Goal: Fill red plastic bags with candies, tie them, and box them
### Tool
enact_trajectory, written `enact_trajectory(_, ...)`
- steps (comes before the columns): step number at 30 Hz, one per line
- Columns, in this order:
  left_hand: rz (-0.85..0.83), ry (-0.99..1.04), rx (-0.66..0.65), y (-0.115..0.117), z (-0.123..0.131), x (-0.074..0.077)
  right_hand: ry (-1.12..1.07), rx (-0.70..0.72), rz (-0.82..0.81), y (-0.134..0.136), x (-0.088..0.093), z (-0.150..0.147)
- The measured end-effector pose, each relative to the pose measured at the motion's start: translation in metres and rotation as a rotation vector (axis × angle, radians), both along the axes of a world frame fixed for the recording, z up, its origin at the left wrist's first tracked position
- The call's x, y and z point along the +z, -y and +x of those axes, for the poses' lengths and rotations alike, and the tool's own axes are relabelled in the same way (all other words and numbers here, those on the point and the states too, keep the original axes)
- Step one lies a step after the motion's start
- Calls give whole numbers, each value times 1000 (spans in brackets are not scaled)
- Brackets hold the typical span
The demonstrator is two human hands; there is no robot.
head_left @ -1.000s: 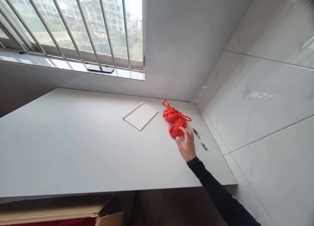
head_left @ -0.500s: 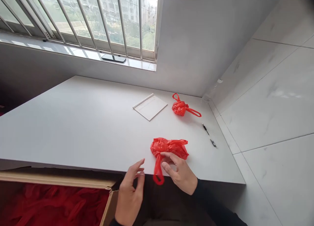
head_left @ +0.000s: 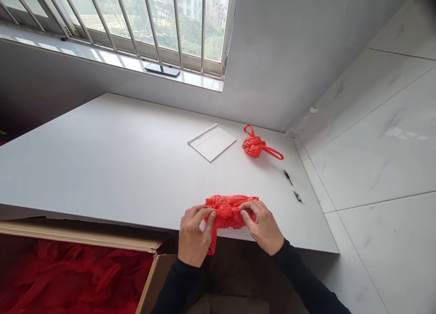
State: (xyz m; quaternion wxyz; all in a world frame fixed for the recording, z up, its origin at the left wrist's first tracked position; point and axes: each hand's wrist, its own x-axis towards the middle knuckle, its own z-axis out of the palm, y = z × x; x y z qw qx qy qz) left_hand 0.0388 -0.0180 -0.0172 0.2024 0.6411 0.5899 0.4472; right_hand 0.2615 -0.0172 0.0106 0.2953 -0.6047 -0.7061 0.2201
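Note:
A crumpled red plastic bag (head_left: 226,211) lies at the front edge of the white table, knotted or bunched at its middle. My left hand (head_left: 196,232) pinches its left side between thumb and forefinger, and one loop of the bag hangs below that hand past the table edge. On the right side, my right hand (head_left: 262,223) grips the plastic with thumb and fingertips. What the bag contains is hidden. Farther back sits a second red plastic bag (head_left: 252,147), tied into a small bundle with two handle loops sticking out.
A notepad (head_left: 214,143) and a black pen (head_left: 292,185) lie on the white table (head_left: 119,164). At lower left, a cardboard box (head_left: 148,282) holds a heap of red material (head_left: 78,277). A phone (head_left: 162,69) rests on the windowsill. Tiled wall (head_left: 384,155) borders the right side.
My left hand has moved right and up to take hold of the bag's left side. My right hand has shifted slightly right and now pinches the bag. The view has tilted slightly.

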Motion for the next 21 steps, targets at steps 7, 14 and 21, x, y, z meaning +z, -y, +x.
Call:
enact_trajectory(7,19,22,98,5,-24,15,-1,-128,21,4,17,17)
enact_trajectory(14,193,-152,-66,-5,-15,24,-142,-4,-5,-7,21,-5)
enact_trajectory(21,152,35,81,2,-27,46,-417,-166,-99,1,33,15)
